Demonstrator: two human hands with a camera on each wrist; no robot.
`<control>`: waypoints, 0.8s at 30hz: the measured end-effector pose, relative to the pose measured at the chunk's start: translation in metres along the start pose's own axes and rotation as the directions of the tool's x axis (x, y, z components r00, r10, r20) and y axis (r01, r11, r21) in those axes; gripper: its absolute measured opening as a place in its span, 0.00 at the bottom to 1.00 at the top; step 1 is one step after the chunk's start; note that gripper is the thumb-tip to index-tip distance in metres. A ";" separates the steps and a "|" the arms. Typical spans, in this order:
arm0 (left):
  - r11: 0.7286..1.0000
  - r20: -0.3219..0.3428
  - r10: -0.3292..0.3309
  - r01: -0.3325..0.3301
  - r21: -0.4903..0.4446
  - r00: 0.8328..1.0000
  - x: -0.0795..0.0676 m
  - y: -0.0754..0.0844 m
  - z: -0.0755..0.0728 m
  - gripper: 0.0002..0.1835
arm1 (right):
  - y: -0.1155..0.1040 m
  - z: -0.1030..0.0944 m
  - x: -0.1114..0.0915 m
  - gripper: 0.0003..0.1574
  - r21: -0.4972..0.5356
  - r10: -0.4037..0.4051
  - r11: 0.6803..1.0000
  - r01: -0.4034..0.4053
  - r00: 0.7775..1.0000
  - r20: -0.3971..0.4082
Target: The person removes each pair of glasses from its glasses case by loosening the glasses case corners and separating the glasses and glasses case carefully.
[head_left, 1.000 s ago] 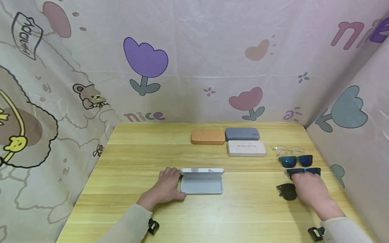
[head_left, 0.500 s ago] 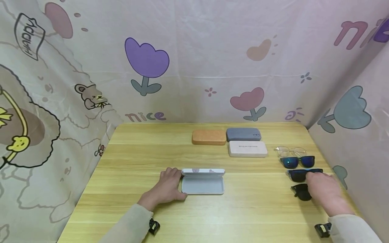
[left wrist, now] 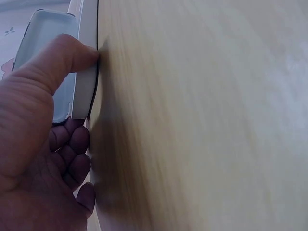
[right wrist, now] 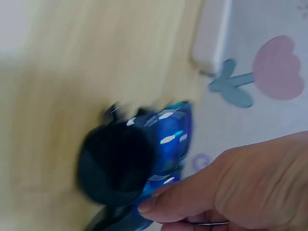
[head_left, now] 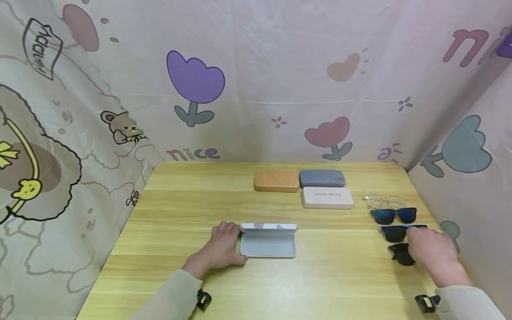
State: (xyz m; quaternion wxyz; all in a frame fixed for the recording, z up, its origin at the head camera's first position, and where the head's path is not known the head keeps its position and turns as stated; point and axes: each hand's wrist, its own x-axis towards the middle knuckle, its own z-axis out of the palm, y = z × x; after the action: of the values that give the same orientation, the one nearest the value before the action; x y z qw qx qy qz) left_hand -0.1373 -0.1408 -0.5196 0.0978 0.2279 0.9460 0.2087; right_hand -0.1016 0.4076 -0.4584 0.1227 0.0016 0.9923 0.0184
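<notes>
A glasses case point(head_left: 268, 245) with a pale grey inside lies with its lid raised on the table. My left hand point(head_left: 222, 246) grips its left end; in the left wrist view the thumb point(left wrist: 79, 55) presses on the case's side wall and the other fingers curl at its end. At the right, my right hand point(head_left: 434, 253) pinches black sunglasses point(head_left: 401, 254), whose far part is hidden behind the hand. Their dark lens point(right wrist: 115, 163) looks blurred in the right wrist view. Dark blue-framed sunglasses point(head_left: 394, 233) lie just beyond, partly covered by the fingers.
Blue-lensed sunglasses point(head_left: 385, 216) and clear wire-framed glasses point(head_left: 374, 201) lie farther back on the right. Closed cases stand behind: an orange one point(head_left: 277, 182), a blue-grey one point(head_left: 320, 178) and a white one point(head_left: 328, 198). A printed cloth point(head_left: 256, 80) hangs behind the table point(head_left: 180, 200).
My right hand has moved right with the black sunglasses, mostly in the first half second, bringing them alongside the other glasses. The left hand still holds the case in place.
</notes>
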 end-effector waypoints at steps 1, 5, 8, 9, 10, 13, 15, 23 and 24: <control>1.000 0.000 -0.001 0.001 -0.002 1.000 0.000 0.000 0.000 0.41 | -0.004 -0.003 0.000 0.10 0.001 -0.008 1.000 0.008 1.000 -0.006; 1.000 -0.004 -0.002 0.002 -0.010 1.000 -0.001 0.001 0.000 0.41 | -0.026 -0.015 0.002 0.06 -0.007 -0.047 0.999 0.047 0.997 -0.056; 1.000 -0.007 0.000 0.000 -0.010 1.000 -0.002 0.001 0.000 0.40 | -0.048 -0.020 0.004 0.06 -0.016 -0.070 0.998 0.069 0.990 -0.119; 1.000 -0.008 0.001 -0.001 -0.011 1.000 -0.002 0.001 0.000 0.40 | -0.056 -0.020 0.004 0.08 -0.016 -0.077 0.997 0.075 0.986 -0.148; 1.000 -0.007 0.002 -0.002 -0.012 1.000 -0.002 0.001 0.001 0.40 | -0.064 -0.021 0.004 0.09 -0.015 -0.088 0.996 0.087 0.980 -0.179; 1.000 -0.008 0.004 -0.004 -0.012 1.000 -0.002 0.001 0.001 0.39 | -0.087 -0.021 0.006 0.04 -0.003 -0.123 0.992 0.127 0.956 -0.265; 1.000 -0.008 0.001 -0.001 -0.017 1.000 -0.002 0.002 0.001 0.39 | -0.103 -0.019 0.009 0.01 0.002 -0.154 0.987 0.164 0.933 -0.327; 1.000 -0.008 -0.010 0.009 -0.015 1.000 -0.002 0.002 0.001 0.40 | -0.170 -0.007 0.023 0.10 0.040 -0.226 0.956 0.291 0.814 -0.535; 1.000 -0.008 -0.009 0.009 -0.013 1.000 -0.002 0.002 0.001 0.40 | -0.178 -0.005 0.024 0.12 0.053 -0.228 0.950 0.307 0.802 -0.552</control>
State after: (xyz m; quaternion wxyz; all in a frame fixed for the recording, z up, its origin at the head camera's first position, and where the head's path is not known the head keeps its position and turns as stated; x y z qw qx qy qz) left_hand -0.1343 -0.1397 -0.5199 0.0963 0.2221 0.9461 0.2153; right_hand -0.1257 0.2300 -0.4660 -0.1602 -0.1352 0.9754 -0.0689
